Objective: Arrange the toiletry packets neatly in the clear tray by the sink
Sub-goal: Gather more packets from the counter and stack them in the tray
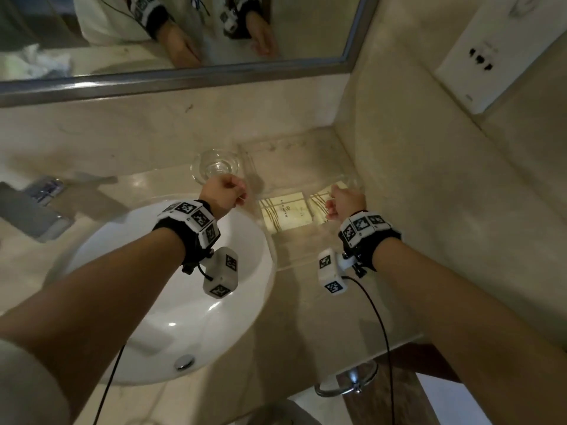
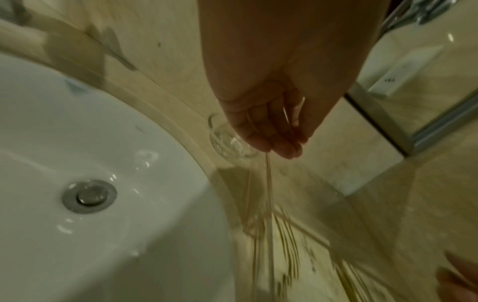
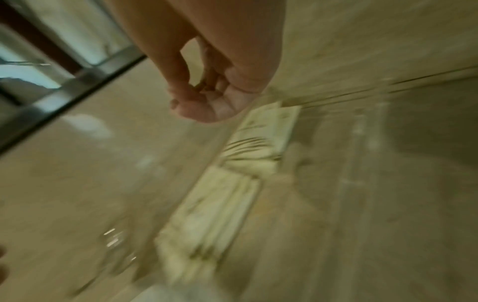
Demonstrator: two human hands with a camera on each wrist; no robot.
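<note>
A clear tray (image 1: 294,167) lies on the marble counter to the right of the sink. Two cream toiletry packets (image 1: 283,211) (image 1: 319,200) lie flat side by side inside it, near its middle. My left hand (image 1: 227,191) curls its fingers over the tray's left wall; the left wrist view shows my left hand (image 2: 274,139) with that clear wall (image 2: 269,183) running down from it. My right hand (image 1: 345,200) grips the tray's right rim, partly covering the right packet. In the blurred right wrist view my right hand (image 3: 204,102) pinches the rim above the packets (image 3: 261,130).
A small clear glass dish (image 1: 214,167) stands just left of the tray, behind my left hand. The white sink (image 1: 171,302) and a chrome faucet (image 1: 33,207) lie to the left. A side wall with an outlet panel (image 1: 491,56) closes the right.
</note>
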